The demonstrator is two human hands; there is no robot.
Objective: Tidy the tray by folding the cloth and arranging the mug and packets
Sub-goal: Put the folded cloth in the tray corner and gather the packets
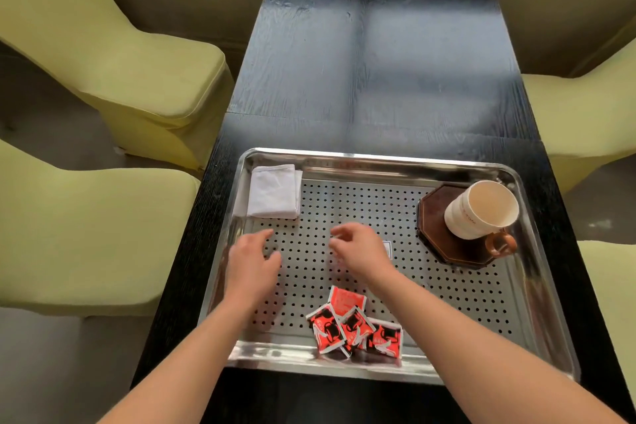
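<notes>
Hovering over perforated steel tray (pixel 537 289): left hand (pixel 253 260) and right hand (pixel 361 246), both loose, grasping nothing. Folded cloth (pixel 273 191) at tray's far-left corner; mug (pixel 480 208) on octagonal coaster (pixel 444 237) far right; red packets (pixel 356 325) heaped at near edge. Likely risks: forearm scattering packets, mug tipping.

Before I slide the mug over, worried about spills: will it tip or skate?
The mug is wide and squat, so probably stable. Its coaster may skate on the steel tray. The side handle suggests lifting is safer.
</notes>
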